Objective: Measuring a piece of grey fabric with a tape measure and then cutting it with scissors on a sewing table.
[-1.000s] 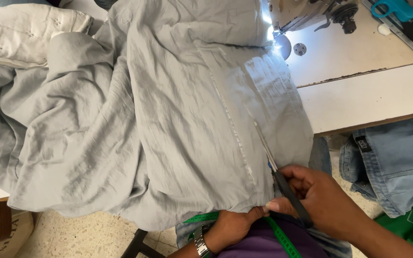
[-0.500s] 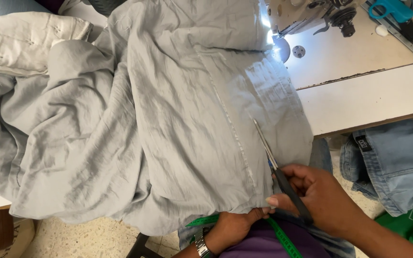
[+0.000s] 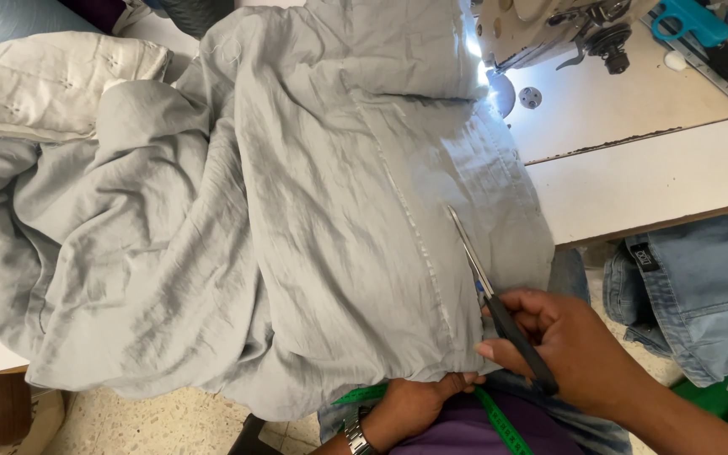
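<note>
The grey cloth (image 3: 238, 236) lies spread and rumpled across the white table (image 3: 650, 177) and hangs over its near edge toward the person's lap. A stitched seam (image 3: 414, 227) runs down its middle toward the person. The right hand (image 3: 562, 341) is closed around the black handles of a pair of scissors (image 3: 490, 295), fingers curled through them and thumb on the near side. The blades point up and away along the cloth, just beside the seam, and lie flat on the fabric; they look nearly closed, though the view is too narrow to be sure. The left hand (image 3: 419, 400) pinches the bottom hem of the cloth just below the scissors, fingers closed on the fold, with a metal wristwatch (image 3: 354, 436) on its wrist. A green measuring tape (image 3: 499, 425) drapes across the person's purple top between the two hands.

Farther out, a sewing machine (image 3: 549, 29) stands at the top of the table, its lamp lighting the upper edge of the cloth. A turquoise-handled tool (image 3: 684, 21) and a ruler (image 3: 718, 76) lie at the top right corner. A pale cream cushion (image 3: 52, 88) rests at the upper left, touching the cloth. Light blue denim (image 3: 693, 286) hangs at the right, below the table edge.
</note>
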